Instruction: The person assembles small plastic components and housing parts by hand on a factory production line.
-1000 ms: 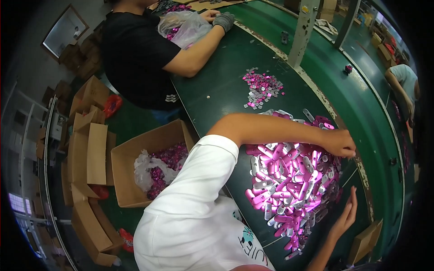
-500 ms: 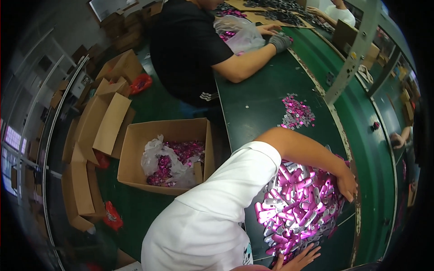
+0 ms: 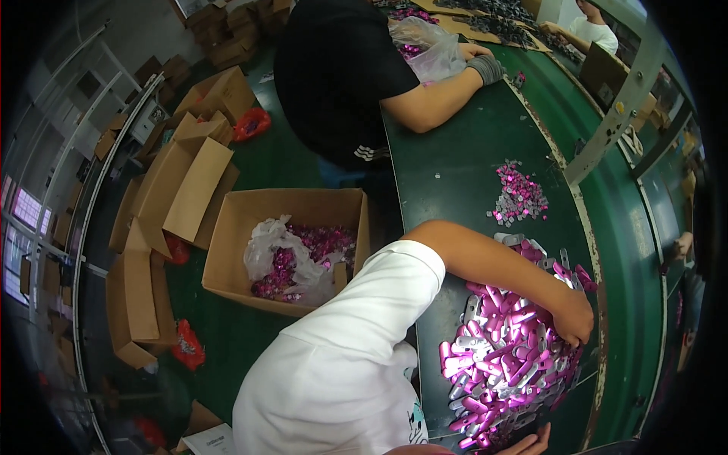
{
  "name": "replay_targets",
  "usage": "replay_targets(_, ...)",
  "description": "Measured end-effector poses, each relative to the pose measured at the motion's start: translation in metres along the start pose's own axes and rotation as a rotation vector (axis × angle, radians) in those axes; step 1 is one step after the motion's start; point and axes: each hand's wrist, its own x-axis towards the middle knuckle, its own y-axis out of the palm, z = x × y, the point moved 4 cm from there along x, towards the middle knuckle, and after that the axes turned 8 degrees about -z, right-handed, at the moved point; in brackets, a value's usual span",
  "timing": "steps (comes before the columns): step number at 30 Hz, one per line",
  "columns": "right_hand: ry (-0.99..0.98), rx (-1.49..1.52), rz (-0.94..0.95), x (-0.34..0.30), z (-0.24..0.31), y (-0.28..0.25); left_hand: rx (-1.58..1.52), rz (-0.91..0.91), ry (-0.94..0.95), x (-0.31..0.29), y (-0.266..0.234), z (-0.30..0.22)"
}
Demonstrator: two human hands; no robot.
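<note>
A large heap of small oblong magenta and silver casings [image 3: 500, 353] lies on the dark green worktable [image 3: 447, 189]. My left arm, in a white sleeve, reaches across the top of this heap. At its far right side, my left hand [image 3: 574, 317] rests against the casings with fingers bent downward; the fingertips are partly hidden. Low in the picture, my right hand [image 3: 533, 442] is at the heap's near edge, fingers stretched out and mostly cut off by the frame. Neither hand visibly grips a casing.
Further up the table is a small pile of magenta and grey bits [image 3: 519, 193]. A co-worker in black [image 3: 341, 83] leans over the table beside a clear plastic bag [image 3: 432, 53]. An open carton [image 3: 227, 246] of magenta pieces stands left, near more cartons [image 3: 201, 186]. A metal post [image 3: 618, 114] rises at right.
My left hand has shifted from the table's rim inward onto the heap, its fingers now more bent. My right hand has dropped lower, partly out of view. The whole view has shifted slightly.
</note>
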Motion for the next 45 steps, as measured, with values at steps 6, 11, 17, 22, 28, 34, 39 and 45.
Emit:
replay_targets(6, 0.285, 0.152, 0.25, -0.007, -0.078, -0.015, 0.132, -0.263, -0.138, -0.015, -0.023, -0.011)
replay_targets(11, -0.054, 0.111, 0.314, -0.018, -0.068, -0.013, 0.146, -0.331, -0.224, -0.039, -0.051, -0.026)
replay_targets(17, -0.104, 0.056, 0.19, -0.027, -0.07, -0.009, 0.076, -0.297, -0.239, -0.04, -0.055, -0.027)
replay_targets(22, -0.132, 0.107, 0.25, -0.019, -0.051, -0.008, 0.028, -0.379, -0.194, -0.046, -0.062, -0.032)
replay_targets(28, -0.162, 0.1, 0.198, -0.027, -0.064, -0.005, -0.058, -0.48, -0.209, -0.052, -0.07, -0.031)
replay_targets(34, -0.028, 0.077, 0.193, -0.026, -0.059, -0.007, -0.119, -0.59, -0.388, -0.064, -0.08, -0.03)
replay_targets(39, 0.044, -0.019, 0.167, -0.027, -0.061, -0.005, -0.414, -0.615, -0.547, -0.068, -0.106, -0.045)
replay_targets(45, -0.095, -0.05, 0.089, -0.038, -0.055, -0.015, -0.404, -0.533, -0.566, -0.067, -0.1, -0.058)
